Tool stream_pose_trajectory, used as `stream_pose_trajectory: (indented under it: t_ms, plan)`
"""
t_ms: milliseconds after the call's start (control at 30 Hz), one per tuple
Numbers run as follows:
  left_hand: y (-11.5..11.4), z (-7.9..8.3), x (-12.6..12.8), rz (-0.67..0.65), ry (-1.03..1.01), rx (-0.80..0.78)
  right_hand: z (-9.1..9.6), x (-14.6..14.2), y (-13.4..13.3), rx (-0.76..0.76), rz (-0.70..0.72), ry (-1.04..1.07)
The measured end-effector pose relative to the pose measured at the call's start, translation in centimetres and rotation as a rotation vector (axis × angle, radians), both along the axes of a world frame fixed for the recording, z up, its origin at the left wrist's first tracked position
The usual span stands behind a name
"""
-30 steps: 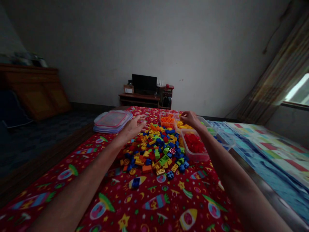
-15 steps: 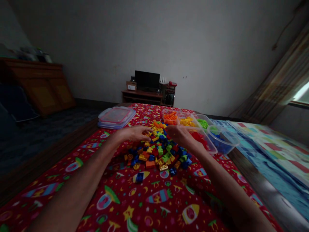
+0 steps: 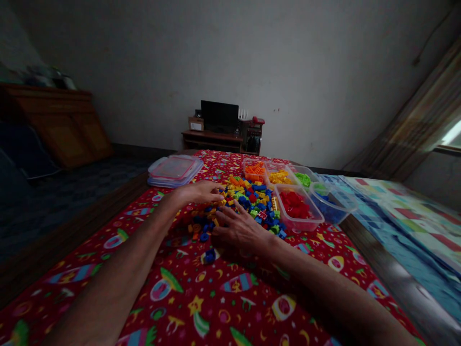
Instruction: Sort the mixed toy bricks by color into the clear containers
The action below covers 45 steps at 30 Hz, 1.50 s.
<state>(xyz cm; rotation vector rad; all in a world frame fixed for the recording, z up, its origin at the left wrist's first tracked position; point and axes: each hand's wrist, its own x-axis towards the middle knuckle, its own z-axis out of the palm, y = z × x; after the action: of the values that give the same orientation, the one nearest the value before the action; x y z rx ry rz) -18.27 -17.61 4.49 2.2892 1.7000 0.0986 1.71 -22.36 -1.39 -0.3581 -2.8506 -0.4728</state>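
Note:
A loose pile of toy building bricks (image 3: 252,198) in yellow, blue, green, red and orange lies in the middle of the red patterned cloth. My left hand (image 3: 202,192) is at the pile's left side, fingers apart and bent toward the bricks, with nothing visible in them. Over the front of the pile, my right hand (image 3: 242,228) lies palm down with its fingers spread, hiding the bricks beneath. One blue brick (image 3: 210,255) sits apart on the cloth, nearer to me.
Behind and right of the pile stand clear boxes of sorted bricks: an orange box (image 3: 255,170), a yellow box (image 3: 280,177), a green box (image 3: 302,179), a red box (image 3: 297,205) and a blue tub (image 3: 328,207). Stacked lids (image 3: 175,170) lie at the back left.
My right hand has come from beside the red box toward me and left, onto the front of the pile, its fingers now spread. My left hand has barely moved.

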Motion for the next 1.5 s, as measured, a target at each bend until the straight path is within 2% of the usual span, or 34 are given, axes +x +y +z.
stream_pose_trajectory:
  t_ms: [167, 267, 367, 500, 600, 667, 867, 967, 1067, 1233, 1400, 1500]
  plan:
    - [0.2, -0.3, 0.0, -0.09, -0.016, -0.007, 1.2, 2.1, 2.6, -0.104, -0.184, 0.12]
    - [0.5, -0.8, 0.2, -0.153, -0.037, -0.049, 1.4, 3.8, 4.3, -0.198, -0.256, 0.23]
    - [0.8, -1.4, 0.5, -0.158, 0.025, -0.028, 1.6, 5.3, 5.7, -0.306, -0.287, 0.314]
    - [1.1, -2.0, 1.0, -0.129, 0.051, 0.058, 2.7, 6.1, 5.9, -0.445, -0.262, 0.409]
    - [0.9, -2.0, 1.7, -0.112, 0.041, 0.096, 3.6, 6.3, 5.6, -0.505, -0.325, 0.429]
    - [0.7, -1.9, 2.3, -0.102, 0.048, 0.117, 3.8, 6.5, 5.7, -0.499, -0.376, 0.422]
    - [0.0, -2.0, 4.2, -0.073, 0.034, 0.212, 3.8, 7.2, 5.9, -0.353, -0.513, 0.391]
    - [0.0, -2.5, 4.7, -0.078, 0.011, 0.285, 3.8, 7.0, 5.8, -0.305, -0.474, 0.39]
    - [0.1, -3.1, 4.7, -0.105, 0.023, 0.295, 3.4, 6.3, 5.5, -0.239, -0.422, 0.291]
    - [0.1, -3.3, 4.6, -0.116, 0.022, 0.269, 3.0, 5.4, 5.3, -0.226, -0.455, 0.222]
    - [0.4, -3.6, 4.3, -0.105, -0.031, 0.248, 3.8, 6.5, 5.1, -0.264, -0.348, 0.396]
    - [1.0, -4.1, 3.9, -0.099, -0.058, 0.235, 5.0, 7.8, 5.2, -0.251, -0.4, 0.461]
